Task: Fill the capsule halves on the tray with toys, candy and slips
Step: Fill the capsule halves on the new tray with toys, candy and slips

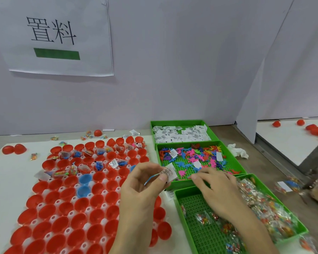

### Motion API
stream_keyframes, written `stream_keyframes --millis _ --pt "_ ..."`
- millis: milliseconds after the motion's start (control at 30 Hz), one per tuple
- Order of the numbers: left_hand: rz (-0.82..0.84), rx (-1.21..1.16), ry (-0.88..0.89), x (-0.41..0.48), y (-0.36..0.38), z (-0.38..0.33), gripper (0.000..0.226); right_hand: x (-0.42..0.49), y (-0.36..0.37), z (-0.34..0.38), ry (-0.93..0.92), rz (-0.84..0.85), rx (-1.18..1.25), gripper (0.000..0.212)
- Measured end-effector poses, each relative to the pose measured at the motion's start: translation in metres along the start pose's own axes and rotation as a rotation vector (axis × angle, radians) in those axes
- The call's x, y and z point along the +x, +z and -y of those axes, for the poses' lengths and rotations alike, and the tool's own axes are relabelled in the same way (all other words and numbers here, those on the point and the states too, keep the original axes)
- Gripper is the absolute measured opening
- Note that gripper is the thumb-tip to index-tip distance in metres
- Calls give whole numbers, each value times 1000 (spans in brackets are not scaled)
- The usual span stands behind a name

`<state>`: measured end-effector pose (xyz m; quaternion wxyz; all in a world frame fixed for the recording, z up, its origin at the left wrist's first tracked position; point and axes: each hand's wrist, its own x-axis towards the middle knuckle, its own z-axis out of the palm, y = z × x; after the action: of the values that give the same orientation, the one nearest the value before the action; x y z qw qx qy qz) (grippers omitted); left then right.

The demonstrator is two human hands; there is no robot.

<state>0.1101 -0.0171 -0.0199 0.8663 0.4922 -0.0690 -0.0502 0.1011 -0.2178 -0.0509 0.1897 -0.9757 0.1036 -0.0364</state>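
Note:
A white tray (44, 196) holds many red capsule halves (66, 206) and two blue ones (84, 179). Several halves in the far rows hold toys, candy and slips. My left hand (145, 182) is over the tray's right edge and pinches a white printed slip (169, 172) together with a thin blue toy (151, 178). My right hand (215, 189) reaches toward the front edge of the green toy bin (240, 165), fingers curled low; whether it holds anything is hidden. Three green bins stand at the right: slips (180, 134), coloured toys (195, 154), wrapped candy (261, 208).
Loose red halves (14, 149) and candy packets (34, 156) lie around the tray's far side. A crumpled white tissue (237, 152) sits right of the bins. More candy packets (286, 186) and a grey metal piece (316, 165) are at far right. A paper sign hangs on the wall (57, 37).

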Motion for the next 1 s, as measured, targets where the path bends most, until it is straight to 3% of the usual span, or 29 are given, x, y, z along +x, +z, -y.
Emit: stream_keyframes --millis 300,533,667,767,900,1000 --pt "48 17 22 -6 6 0 20 2 2 -1 -38 -25 30 35" --pt "11 36 16 -3 4 3 17 3 -4 -7 42 -270 356 30" --pt "12 58 39 -5 3 1 20 1 -9 -5 74 -312 558 25" --pt "21 82 55 -6 1 2 25 -1 -6 -4 -14 -286 411 26" --pt "33 73 43 -7 1 4 25 2 6 -5 11 -35 -12 57" --pt "57 57 24 -9 3 6 14 4 9 -8 21 -45 -16 47"
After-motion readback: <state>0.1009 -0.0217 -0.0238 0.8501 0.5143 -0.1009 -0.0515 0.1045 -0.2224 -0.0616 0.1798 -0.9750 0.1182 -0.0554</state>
